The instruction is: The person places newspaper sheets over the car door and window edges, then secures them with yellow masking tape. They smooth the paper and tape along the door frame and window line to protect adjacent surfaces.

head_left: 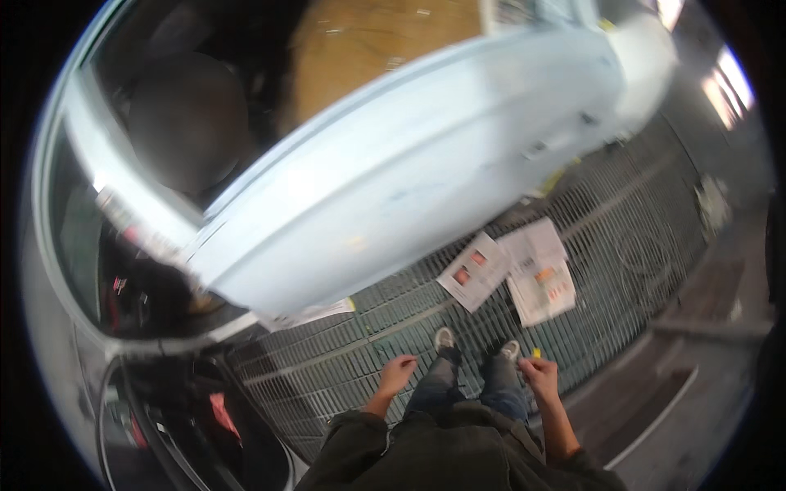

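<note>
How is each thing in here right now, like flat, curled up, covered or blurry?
Left hand: curled; I can't see anything in it
Right hand: curled near a yellow bit; can't tell if held
Papers: spread out, some overlapping
Grate: partly covered
Shoes: on the grate, apart
Panel: slanted across the view, blurry

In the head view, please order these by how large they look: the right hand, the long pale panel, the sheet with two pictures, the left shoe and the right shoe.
1. Long pale panel
2. Sheet with two pictures
3. Right hand
4. Left shoe and right shoe: these look alike, so unranked.
</note>
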`<control>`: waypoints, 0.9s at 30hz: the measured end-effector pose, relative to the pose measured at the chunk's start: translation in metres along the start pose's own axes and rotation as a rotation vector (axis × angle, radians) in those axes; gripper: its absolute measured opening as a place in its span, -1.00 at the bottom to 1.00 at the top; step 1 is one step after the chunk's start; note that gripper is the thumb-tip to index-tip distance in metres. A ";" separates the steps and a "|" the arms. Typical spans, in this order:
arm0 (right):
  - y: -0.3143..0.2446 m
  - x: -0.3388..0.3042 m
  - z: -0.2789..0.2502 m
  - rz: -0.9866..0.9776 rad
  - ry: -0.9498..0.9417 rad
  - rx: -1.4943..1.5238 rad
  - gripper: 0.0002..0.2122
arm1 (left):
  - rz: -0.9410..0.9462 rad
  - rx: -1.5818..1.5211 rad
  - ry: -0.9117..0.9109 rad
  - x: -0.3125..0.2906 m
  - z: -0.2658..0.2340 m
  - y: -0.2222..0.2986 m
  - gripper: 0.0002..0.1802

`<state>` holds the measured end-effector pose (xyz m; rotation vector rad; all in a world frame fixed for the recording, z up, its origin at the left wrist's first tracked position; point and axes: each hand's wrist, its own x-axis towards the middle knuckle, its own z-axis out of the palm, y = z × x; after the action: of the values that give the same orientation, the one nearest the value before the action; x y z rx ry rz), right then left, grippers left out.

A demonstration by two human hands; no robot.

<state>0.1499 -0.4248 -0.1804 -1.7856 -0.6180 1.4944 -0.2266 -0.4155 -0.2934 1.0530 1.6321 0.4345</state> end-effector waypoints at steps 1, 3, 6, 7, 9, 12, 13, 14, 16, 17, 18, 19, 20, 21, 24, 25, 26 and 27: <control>-0.002 0.007 0.002 -0.007 -0.028 -0.023 -0.80 | 0.022 -0.063 0.008 -0.006 0.005 0.026 -0.67; -0.017 0.023 0.005 -0.030 -0.145 -0.068 -0.81 | 0.008 -0.070 0.071 -0.008 0.023 0.035 -0.66; -0.040 0.047 0.007 -0.097 -0.328 -0.161 -0.83 | 0.005 -0.124 0.216 -0.024 0.047 0.001 -0.65; -0.043 0.055 0.002 -0.119 -0.386 -0.192 -0.84 | 0.004 -0.145 0.266 -0.035 0.060 -0.010 -0.65; -0.050 0.083 -0.019 -0.191 -0.507 -0.263 -0.85 | -0.255 -0.096 0.349 -0.068 0.079 -0.014 -0.64; -0.058 0.123 -0.038 -0.205 -0.539 -0.352 -0.83 | -0.531 -0.083 0.473 -0.127 0.120 -0.069 -0.60; -0.066 0.128 -0.042 -0.168 -0.539 -0.404 -0.82 | -0.597 -0.087 0.485 -0.147 0.138 -0.083 -0.60; -0.072 0.134 -0.044 -0.129 -0.538 -0.462 -0.80 | -0.667 -0.095 0.491 -0.170 0.161 -0.096 -0.60; -0.073 0.164 -0.059 -0.104 -0.571 -0.514 -0.77 | -0.715 -0.123 0.534 -0.204 0.224 -0.105 -0.62; -0.062 0.182 -0.066 -0.106 -0.614 -0.443 -0.77 | -0.755 -0.135 0.544 -0.216 0.244 -0.103 -0.63; -0.048 0.197 -0.074 -0.101 -0.623 -0.427 -0.78 | -0.796 -0.149 0.551 -0.232 0.263 -0.103 -0.65; -0.046 0.195 -0.074 -0.089 -0.625 -0.442 -0.79 | -0.804 -0.205 0.524 -0.242 0.279 -0.100 -0.64; -0.048 0.196 -0.078 -0.084 -0.617 -0.461 -0.80 | -0.802 -0.265 0.490 -0.244 0.296 -0.093 -0.64; -0.044 0.194 -0.076 -0.091 -0.638 -0.464 -0.79 | -0.796 -0.319 0.454 -0.245 0.306 -0.089 -0.63; -0.025 0.191 -0.071 -0.055 -0.638 -0.512 -0.77 | -0.704 -0.206 0.409 -0.231 0.297 -0.076 -0.60; -0.017 0.197 -0.077 -0.118 -0.719 -0.589 -0.77 | -0.664 -0.193 0.422 -0.228 0.283 -0.069 -0.58; -0.010 0.204 -0.079 -0.175 -0.825 -0.685 -0.78 | -0.668 -0.163 0.388 -0.224 0.287 -0.069 -0.58; -0.014 0.200 -0.084 -0.204 -0.837 -0.793 -0.76 | -0.667 -0.147 0.281 -0.216 0.288 -0.057 -0.55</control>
<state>0.2754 -0.2850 -0.2896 -1.4410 -1.9614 1.9842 0.0148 -0.6878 -0.3068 0.3026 2.0456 0.2500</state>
